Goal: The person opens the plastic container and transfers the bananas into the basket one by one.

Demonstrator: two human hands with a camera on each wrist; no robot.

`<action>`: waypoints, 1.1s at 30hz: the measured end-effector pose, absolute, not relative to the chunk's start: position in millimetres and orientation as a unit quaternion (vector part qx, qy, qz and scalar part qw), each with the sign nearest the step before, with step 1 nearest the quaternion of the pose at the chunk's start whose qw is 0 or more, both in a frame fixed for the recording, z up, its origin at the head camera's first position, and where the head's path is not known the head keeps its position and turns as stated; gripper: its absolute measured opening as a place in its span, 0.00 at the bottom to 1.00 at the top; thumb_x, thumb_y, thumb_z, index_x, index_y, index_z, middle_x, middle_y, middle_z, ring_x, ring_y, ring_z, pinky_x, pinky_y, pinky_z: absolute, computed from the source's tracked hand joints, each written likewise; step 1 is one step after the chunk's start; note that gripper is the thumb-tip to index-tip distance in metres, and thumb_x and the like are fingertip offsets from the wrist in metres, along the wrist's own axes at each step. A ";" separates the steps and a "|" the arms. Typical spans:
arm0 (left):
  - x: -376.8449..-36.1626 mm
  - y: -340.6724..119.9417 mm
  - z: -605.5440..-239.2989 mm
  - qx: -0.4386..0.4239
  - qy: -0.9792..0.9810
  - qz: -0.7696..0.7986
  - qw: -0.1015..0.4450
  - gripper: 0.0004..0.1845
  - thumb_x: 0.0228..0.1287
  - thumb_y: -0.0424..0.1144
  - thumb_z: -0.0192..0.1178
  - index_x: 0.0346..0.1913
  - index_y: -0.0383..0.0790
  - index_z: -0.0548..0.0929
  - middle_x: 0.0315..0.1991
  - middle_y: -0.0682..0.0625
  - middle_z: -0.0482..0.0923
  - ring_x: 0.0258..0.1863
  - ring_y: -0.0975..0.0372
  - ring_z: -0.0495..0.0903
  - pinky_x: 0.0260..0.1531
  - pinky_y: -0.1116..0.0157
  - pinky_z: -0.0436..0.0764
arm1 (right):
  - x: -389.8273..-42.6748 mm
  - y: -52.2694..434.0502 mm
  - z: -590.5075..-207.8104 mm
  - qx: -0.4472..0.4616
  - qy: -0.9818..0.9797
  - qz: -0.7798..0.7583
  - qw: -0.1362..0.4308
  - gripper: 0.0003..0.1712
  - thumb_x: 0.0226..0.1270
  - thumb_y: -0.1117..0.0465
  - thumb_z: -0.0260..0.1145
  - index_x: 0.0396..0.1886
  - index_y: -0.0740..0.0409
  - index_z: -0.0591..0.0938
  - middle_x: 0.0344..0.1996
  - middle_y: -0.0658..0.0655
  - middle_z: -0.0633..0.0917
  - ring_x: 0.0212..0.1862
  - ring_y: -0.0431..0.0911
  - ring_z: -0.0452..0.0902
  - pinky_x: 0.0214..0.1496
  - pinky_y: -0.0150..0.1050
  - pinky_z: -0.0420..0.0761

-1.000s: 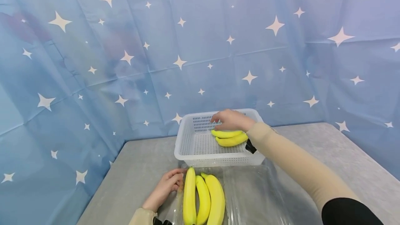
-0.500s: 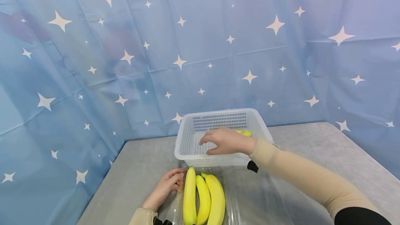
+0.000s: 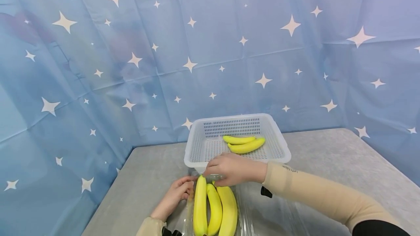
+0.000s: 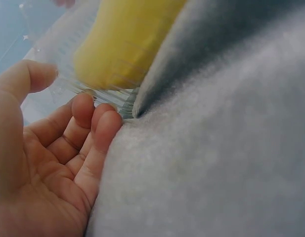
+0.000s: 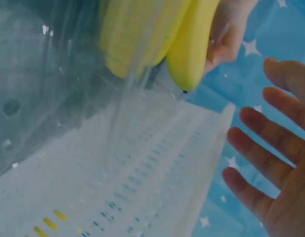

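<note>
- Three bananas (image 3: 214,210) lie side by side on a clear plastic bag (image 3: 262,210) at the near edge of the grey table (image 3: 328,156).
- Right hand (image 3: 234,169), fingers spread and relaxed, hovers over the bananas' far tips, gripping nothing.
- Left hand (image 3: 177,192) rests beside the leftmost banana, fingers loosely curled against the bag's edge.
- Two more bananas (image 3: 242,144) lie in the white basket (image 3: 193,156) just behind.

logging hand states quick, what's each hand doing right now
Left hand: open, fingers against the clear tray edge.
Right hand: open, above the bananas, holding nothing.
</note>
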State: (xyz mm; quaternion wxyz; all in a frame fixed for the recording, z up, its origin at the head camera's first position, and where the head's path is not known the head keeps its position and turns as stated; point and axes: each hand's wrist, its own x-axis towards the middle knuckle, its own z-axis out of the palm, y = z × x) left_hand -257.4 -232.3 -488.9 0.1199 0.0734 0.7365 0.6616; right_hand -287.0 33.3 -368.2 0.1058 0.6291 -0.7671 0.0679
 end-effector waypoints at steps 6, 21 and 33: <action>-257.6 -233.1 -489.2 0.080 0.736 0.661 0.120 0.23 0.71 0.42 0.53 0.60 0.27 0.74 0.28 0.50 0.77 0.25 0.64 0.75 0.26 0.68 0.79 | -279.7 30.2 -376.8 0.645 -0.756 0.035 0.101 0.21 0.64 0.52 0.69 0.56 0.45 0.81 0.51 0.43 0.81 0.51 0.36 0.76 0.49 0.34 0.76; -259.9 -231.7 -488.6 0.074 0.743 0.654 0.123 0.23 0.71 0.42 0.53 0.60 0.28 0.75 0.28 0.50 0.77 0.25 0.64 0.75 0.26 0.68 0.78 | -265.7 24.7 -401.3 0.704 -0.704 0.046 0.080 0.18 0.65 0.48 0.67 0.53 0.44 0.83 0.49 0.41 0.81 0.50 0.33 0.75 0.52 0.26 0.70; -256.6 -230.8 -485.7 0.064 0.742 0.657 0.120 0.23 0.72 0.41 0.52 0.61 0.27 0.74 0.28 0.51 0.76 0.26 0.64 0.75 0.26 0.67 0.78 | -267.7 23.2 -422.2 0.723 -0.686 0.074 0.008 0.21 0.65 0.42 0.64 0.54 0.43 0.82 0.50 0.39 0.81 0.53 0.29 0.71 0.50 0.23 0.63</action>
